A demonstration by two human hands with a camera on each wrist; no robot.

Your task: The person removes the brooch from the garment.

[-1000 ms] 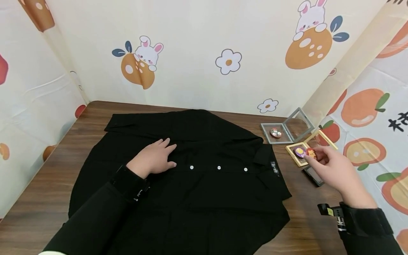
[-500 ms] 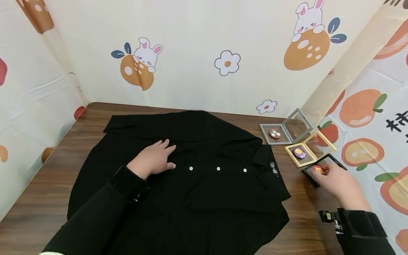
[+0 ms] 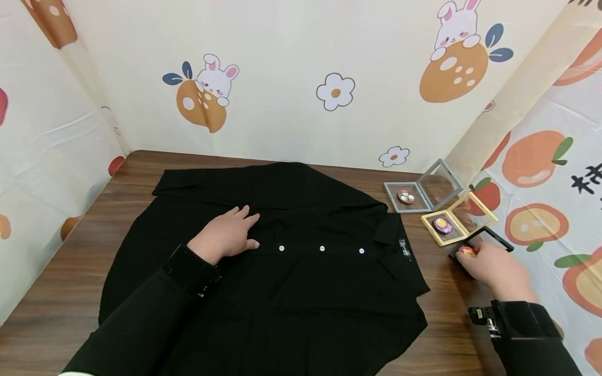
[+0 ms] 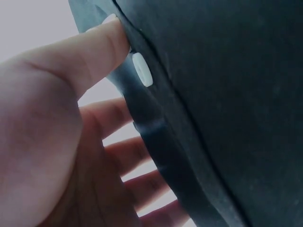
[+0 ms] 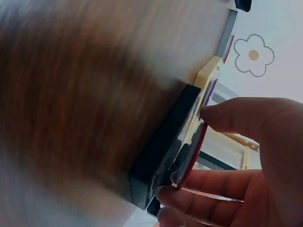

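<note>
A black short-sleeved shirt [image 3: 301,282] with white buttons lies spread on the wooden table. My left hand [image 3: 224,235] rests on it, fingers spread, left of the button row; a white button [image 4: 142,69] shows by the thumb in the left wrist view. My right hand [image 3: 500,267] pinches a red-and-yellow badge [image 3: 467,251] by its edges, over an open black display case [image 3: 491,232]. In the right wrist view the badge [image 5: 193,156] is tilted at the case [image 5: 165,142], thumb on one edge and fingers on the opposite one. Part of the case is hidden by my hand.
An open yellow-framed case [image 3: 441,241] with a purple badge [image 3: 442,225] stands just behind the black one. Behind it, an open grey case [image 3: 397,209] holds a round badge [image 3: 405,196]. Patterned curtains [image 3: 282,62] close off the table's back and sides.
My right hand has carried the red badge from over the yellow case down to the black case, whose lid now stands open. The left hand has stayed in place on the shirt.
</note>
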